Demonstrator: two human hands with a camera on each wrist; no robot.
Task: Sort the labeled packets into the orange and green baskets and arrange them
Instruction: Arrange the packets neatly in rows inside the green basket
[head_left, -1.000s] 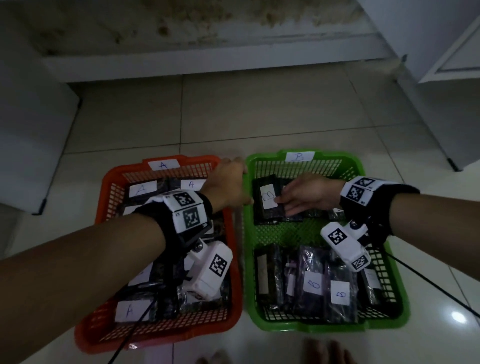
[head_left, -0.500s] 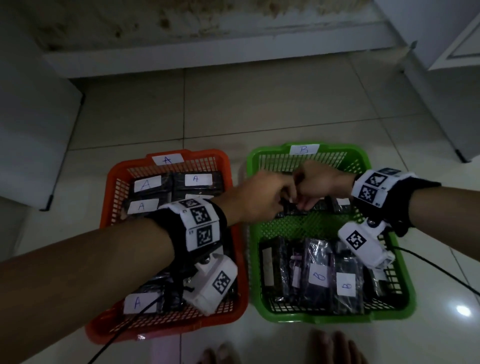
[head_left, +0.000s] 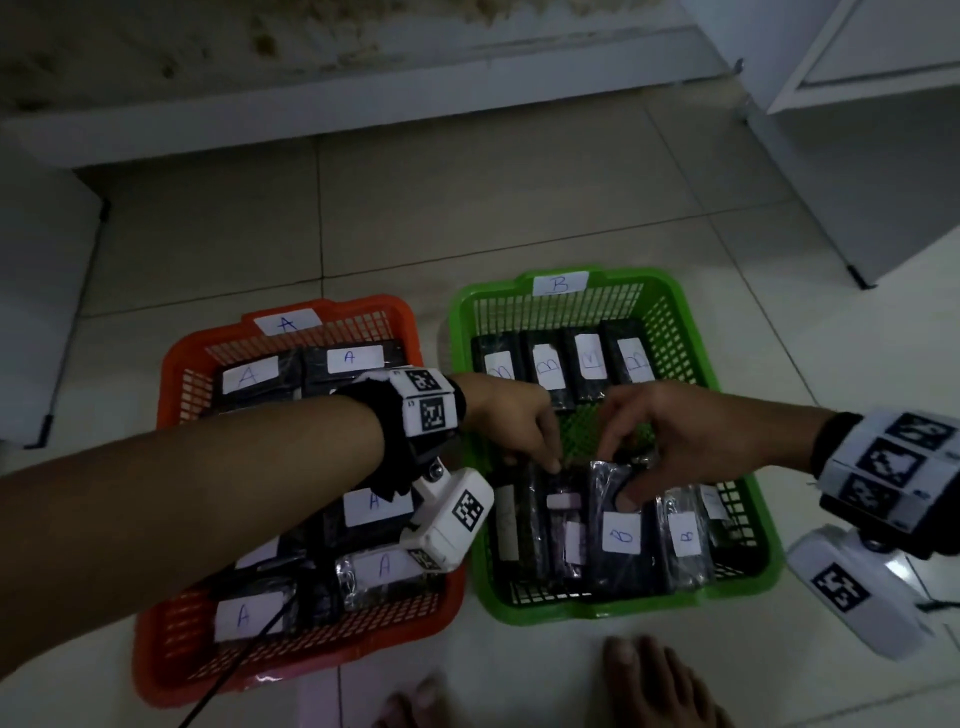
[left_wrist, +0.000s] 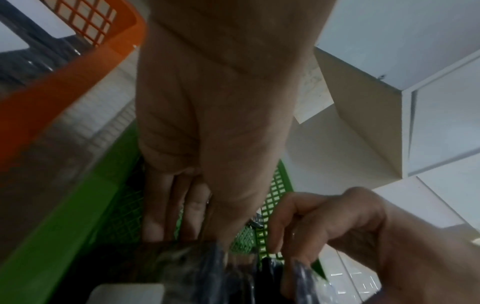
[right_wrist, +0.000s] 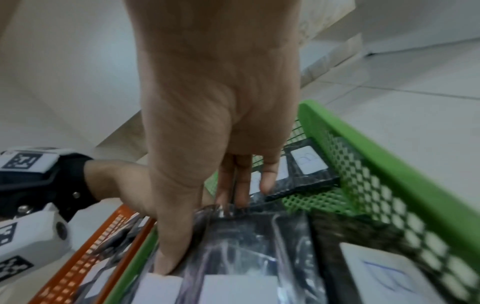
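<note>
The orange basket (head_left: 363, 304), tagged A, holds dark packets with A labels (head_left: 349, 357). To its right the green basket (head_left: 670, 280), tagged B, has a back row of B packets (head_left: 548, 371) lying flat and a front row standing on edge. My left hand (head_left: 543, 449) reaches across the orange basket and pinches the top edge of a front-row packet (head_left: 563, 525). My right hand (head_left: 623, 470) grips the neighbouring B packet (head_left: 621, 551), thumb on its face (right_wrist: 166, 261), fingers behind its top edge. The left wrist view shows my left fingers (left_wrist: 155, 216) going down behind the dark packet (left_wrist: 145, 263).
Both baskets sit side by side on a pale tiled floor. Bare feet (head_left: 660, 686) are just in front of the green basket. A white cabinet (head_left: 857, 156) stands at the right, a white unit (head_left: 36, 260) at the left, a low wall ledge (head_left: 363, 104) behind. A cable (head_left: 234, 665) trails over the orange basket.
Both hands have come back from the far row of the green basket to its near row and now hold packets there. The far row of B packets is uncovered.
</note>
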